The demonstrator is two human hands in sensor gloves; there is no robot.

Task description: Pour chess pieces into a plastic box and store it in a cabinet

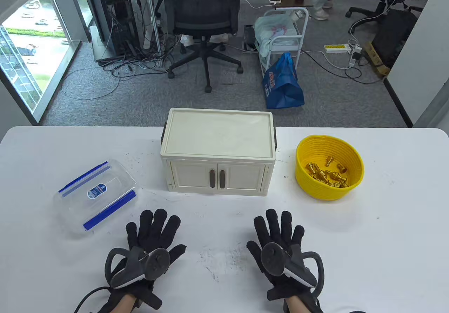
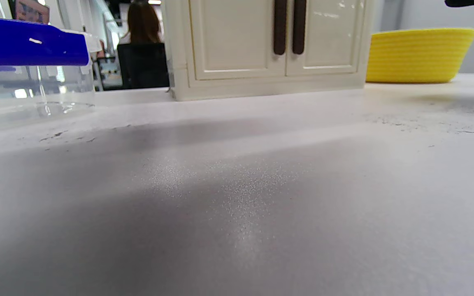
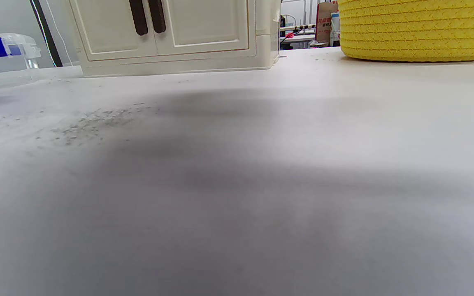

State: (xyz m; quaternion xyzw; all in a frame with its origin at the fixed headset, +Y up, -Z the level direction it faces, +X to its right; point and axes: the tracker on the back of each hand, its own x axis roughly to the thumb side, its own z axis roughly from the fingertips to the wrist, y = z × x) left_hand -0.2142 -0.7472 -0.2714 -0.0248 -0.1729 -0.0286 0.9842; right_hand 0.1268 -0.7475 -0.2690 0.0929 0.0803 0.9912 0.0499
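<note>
A clear plastic box (image 1: 95, 198) with a lid with blue clips lies at the table's left; it also shows in the left wrist view (image 2: 27, 70) and the right wrist view (image 3: 2, 51). A cream cabinet (image 1: 218, 151) with two closed doors stands at the middle (image 2: 270, 45) (image 3: 171, 33). A yellow basket (image 1: 329, 167) at the right holds several gold chess pieces (image 1: 326, 174); it also shows in both wrist views (image 2: 418, 55) (image 3: 418, 31). My left hand (image 1: 154, 234) and right hand (image 1: 277, 234) rest flat on the table with fingers spread, holding nothing.
The white table (image 1: 224, 242) has dark scuff marks near the front middle. Beyond its far edge are an office chair (image 1: 203, 18), a blue bag (image 1: 282, 83) and cables on the floor.
</note>
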